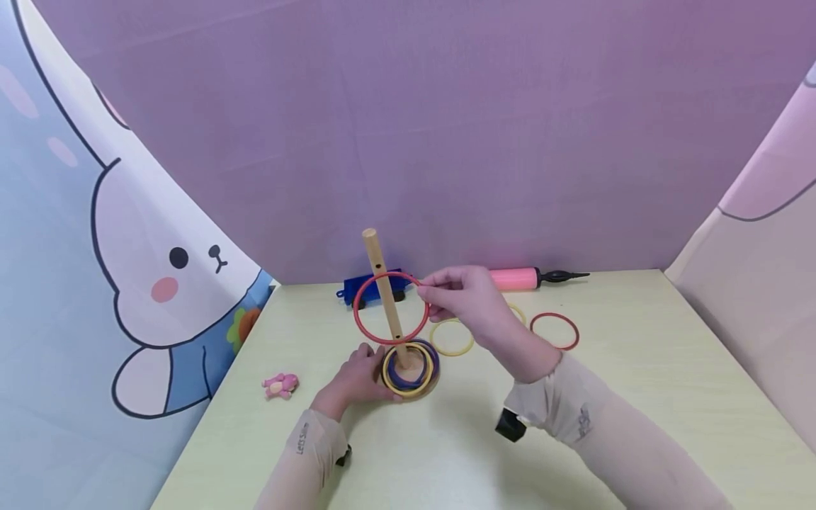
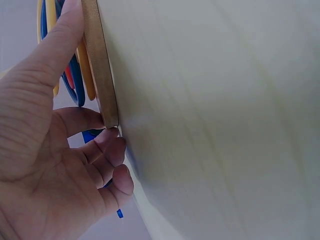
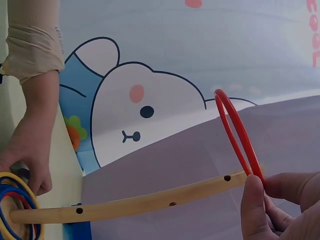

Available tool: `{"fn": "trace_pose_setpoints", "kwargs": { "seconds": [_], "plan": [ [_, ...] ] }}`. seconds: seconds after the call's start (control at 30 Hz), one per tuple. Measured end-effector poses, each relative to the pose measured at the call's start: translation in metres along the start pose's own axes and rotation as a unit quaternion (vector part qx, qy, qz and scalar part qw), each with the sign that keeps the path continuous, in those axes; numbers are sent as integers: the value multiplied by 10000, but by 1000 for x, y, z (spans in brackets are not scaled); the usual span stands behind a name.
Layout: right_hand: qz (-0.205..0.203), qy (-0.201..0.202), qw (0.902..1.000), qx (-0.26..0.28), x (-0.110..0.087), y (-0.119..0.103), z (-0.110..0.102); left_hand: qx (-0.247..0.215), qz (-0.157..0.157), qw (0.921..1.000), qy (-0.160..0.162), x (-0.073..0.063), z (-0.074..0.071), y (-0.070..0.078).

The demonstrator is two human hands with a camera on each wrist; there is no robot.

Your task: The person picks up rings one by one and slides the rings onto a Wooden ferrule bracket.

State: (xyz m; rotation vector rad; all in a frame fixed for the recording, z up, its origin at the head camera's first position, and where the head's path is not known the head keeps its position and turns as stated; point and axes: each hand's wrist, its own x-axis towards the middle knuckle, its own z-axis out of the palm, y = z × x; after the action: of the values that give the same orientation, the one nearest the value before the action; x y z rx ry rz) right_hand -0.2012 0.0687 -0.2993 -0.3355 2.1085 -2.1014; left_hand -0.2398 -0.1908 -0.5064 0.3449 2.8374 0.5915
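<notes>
A wooden peg (image 1: 389, 304) rises from a round wooden base (image 2: 101, 70). Around its foot lie yellow rings (image 1: 385, 370) and blue rings (image 1: 436, 358); a bit of red shows among them in both wrist views. My left hand (image 1: 358, 374) grips the base's edge, thumb on the upper side and index finger at the rim. Between thumb and fingertips, my right hand (image 1: 468, 297) pinches a red ring (image 3: 235, 120) at its side. Raised above the stacked rings, this ring overlaps the peg in the head view and is near its top end in the right wrist view.
On the table behind are a blue toy cart (image 1: 357, 287) and a pink pump (image 1: 515, 279). Yellow rings (image 1: 452, 354) and another red ring (image 1: 577, 333) lie to the right. A small pink toy figure (image 1: 280, 385) lies at left. Cloth walls (image 1: 446, 142) enclose the table.
</notes>
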Motion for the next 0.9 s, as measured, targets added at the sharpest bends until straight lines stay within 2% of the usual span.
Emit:
{"fn": "trace_pose_setpoints", "kwargs": {
  "seconds": [0.57, 0.9],
  "plan": [
    [-351, 303, 9987, 220, 17, -31, -3, 251, 226, 9993, 153, 2, 3, 5],
    [-282, 564, 9969, 477, 28, -42, -1, 134, 7, 9999, -24, 3, 3, 4]
  ]
}}
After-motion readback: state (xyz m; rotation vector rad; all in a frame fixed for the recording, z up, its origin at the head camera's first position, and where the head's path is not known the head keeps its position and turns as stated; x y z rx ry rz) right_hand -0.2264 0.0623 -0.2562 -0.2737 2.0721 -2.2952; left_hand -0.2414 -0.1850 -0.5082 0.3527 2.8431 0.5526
